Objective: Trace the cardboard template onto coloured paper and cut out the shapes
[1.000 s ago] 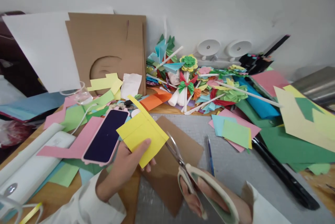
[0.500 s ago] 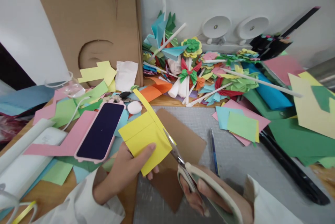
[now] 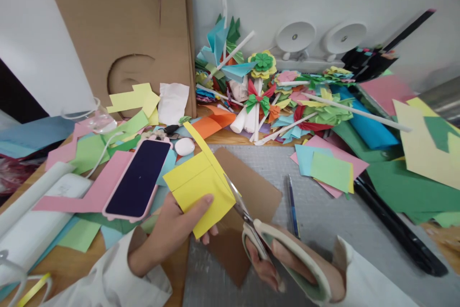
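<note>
My left hand [image 3: 183,218] pinches a sheet of yellow paper [image 3: 201,187], thumb on top and fingers beneath. A thin line crosses the sheet, and a narrow strip [image 3: 199,139] along its upper right side is partly cut away. Scissors with cream handles [image 3: 293,254] are gripped in my right hand [image 3: 266,268], fingers through the loops. Their metal blades sit at the paper's right edge, along the strip. Beneath the paper lies a brown piece of card [image 3: 251,187] on a grey cutting mat [image 3: 273,161].
A pink-cased phone [image 3: 139,180] lies at left among paper scraps. A blue pen [image 3: 293,206] and a black tool [image 3: 398,230] rest on the mat at right. Paper flowers with white sticks [image 3: 258,101] pile up at the back, beside leaning cardboard [image 3: 125,19].
The scissors blades have closed a little around the strip's edge. The strip stays joined to the sheet, and my left hand has hardly moved.
</note>
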